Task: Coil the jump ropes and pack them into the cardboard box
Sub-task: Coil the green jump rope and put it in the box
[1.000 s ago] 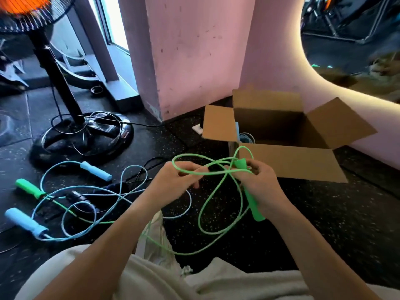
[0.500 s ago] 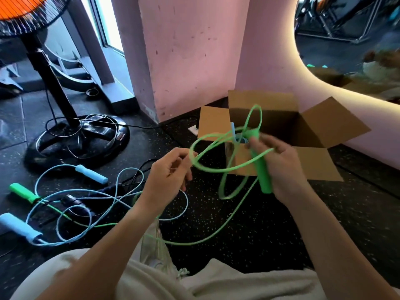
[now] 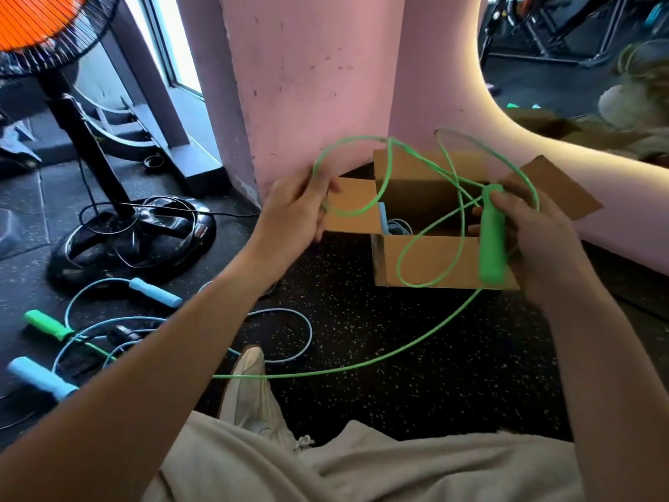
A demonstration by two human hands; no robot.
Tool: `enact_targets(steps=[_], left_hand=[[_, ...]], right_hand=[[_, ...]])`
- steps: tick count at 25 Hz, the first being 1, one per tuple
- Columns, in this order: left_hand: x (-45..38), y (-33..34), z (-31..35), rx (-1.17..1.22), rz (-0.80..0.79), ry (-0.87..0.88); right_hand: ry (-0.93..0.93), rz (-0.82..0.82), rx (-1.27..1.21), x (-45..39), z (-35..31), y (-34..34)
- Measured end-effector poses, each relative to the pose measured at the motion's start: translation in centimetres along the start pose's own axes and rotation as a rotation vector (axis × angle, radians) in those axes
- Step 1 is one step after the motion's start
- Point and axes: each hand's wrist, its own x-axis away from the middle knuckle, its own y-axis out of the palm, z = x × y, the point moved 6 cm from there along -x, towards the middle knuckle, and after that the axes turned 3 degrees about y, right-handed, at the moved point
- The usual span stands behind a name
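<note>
- Right now the right hand [image 3: 532, 233] is gripping the green handle [image 3: 491, 235], fingers curled round it; the handle is standing nearly upright, its long axis running top to bottom, in front of the open cardboard box [image 3: 434, 264].
- The left hand [image 3: 293, 208] is pinching the green cord [image 3: 353, 211] between thumb and fingers, well to the left of the handle, near the box's left flap.
- Between the two hands the cord is arching up and sagging in loose loops over the box opening; these loops are lying leftward and upward from the handle.
- From the handle's lower end the cord is trailing down across the floor, past the shoe [image 3: 249, 385], toward the other green handle [image 3: 47, 325] lying far left among the blue jump rope [image 3: 286, 320].
- Judging by this, much of the rope is yet to be gathered, and the left hand is the nearer one to feed that slack.
- Inside the box a coiled blue rope [image 3: 396, 226] is sitting.
</note>
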Motion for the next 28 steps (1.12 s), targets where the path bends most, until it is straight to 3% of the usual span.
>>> enact_targets(steps=[4, 6, 8, 10, 12, 13, 14, 15, 18, 19, 22, 25, 26, 28], left_hand=[[-3.2, 0.9, 8.4, 0.021, -0.066, 0.151], [-3.3, 2.4, 7.7, -0.032, -0.159, 0.103], [-1.2, 5.0, 1.7, -0.196, -0.320, -0.081], [4.3, 8.2, -5.2, -0.343, -0.696, -0.275], [10.4, 9.5, -10.8, -0.574, -1.192, -0.301], [12.8, 8.8, -12.7, -0.673, -1.368, -0.308], [14.1, 7.6, -14.1, -0.729, -1.443, -0.344], [14.0, 6.3, -14.7, -0.749, -1.410, -0.387], [8.7, 3.4, -12.8, -0.673, -1.010, -0.460], [7.3, 3.2, -11.7, -0.665, -0.973, -0.470], [9.0, 4.4, -11.7, -0.857, -1.258, -0.455], [15.4, 4.5, -14.7, -1.100, -1.568, -0.310], [16.2, 4.3, -15.1, -1.092, -1.597, -0.260], [13.9, 3.8, -14.7, -1.005, -1.391, -0.256]], right_hand=[[0.137, -0.034, 0.073, -0.2, 0.6, -0.1], [0.259, -0.073, 0.011, -0.4, 1.1, -0.5], [0.303, -0.103, -0.188, -0.4, 1.1, -0.4], [0.289, -0.118, -0.351, -0.2, 0.7, -0.3], [0.260, -0.087, -0.382, -0.4, 0.5, -0.6], [0.240, -0.061, -0.339, -0.7, 0.5, -0.9], [0.212, -0.043, -0.256, -0.9, 0.4, -1.1], [0.176, -0.036, -0.140, -1.1, 0.3, -1.4], [0.109, -0.138, 0.234, -0.5, 0.9, 0.2], [0.106, -0.177, 0.267, -0.1, 1.5, 1.2], [0.097, -0.147, 0.245, 0.8, 2.9, 3.4], [0.088, -0.052, 0.175, 0.9, 2.7, 3.2], [0.086, -0.042, 0.164, 0.8, 2.7, 2.9], [0.083, -0.072, 0.206, 0.9, 2.7, 3.0]])
